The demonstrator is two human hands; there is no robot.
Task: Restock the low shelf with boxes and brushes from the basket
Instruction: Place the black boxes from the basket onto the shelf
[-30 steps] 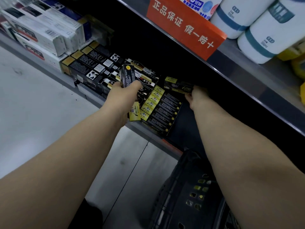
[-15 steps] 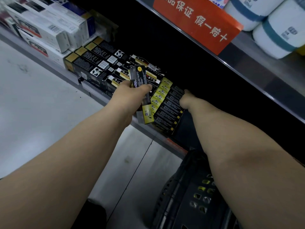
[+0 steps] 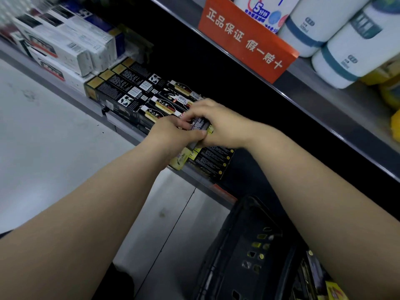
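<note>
Both hands meet over the low shelf (image 3: pixel 121 128) at a black and yellow box (image 3: pixel 200 126). My left hand (image 3: pixel 173 135) grips the box from the near side, thumb along its edge. My right hand (image 3: pixel 218 122) curls over its far end from above. Under the hands lie rows of matching black and yellow boxes (image 3: pixel 212 159). The black basket (image 3: pixel 233 252) stands on the floor at the lower right, with a few boxes (image 3: pixel 313 276) showing inside it.
More black boxes (image 3: pixel 127 87) and white boxes (image 3: pixel 65 46) fill the shelf to the left. An orange sign (image 3: pixel 246 40) hangs on the upper shelf edge, with white and blue bottles (image 3: pixel 346 53) above it. Pale floor (image 3: pixel 43 148) spreads left.
My right hand came out of the dark back of the shelf and moved left onto the box that my left hand holds. The box was lowered toward the stacked rows.
</note>
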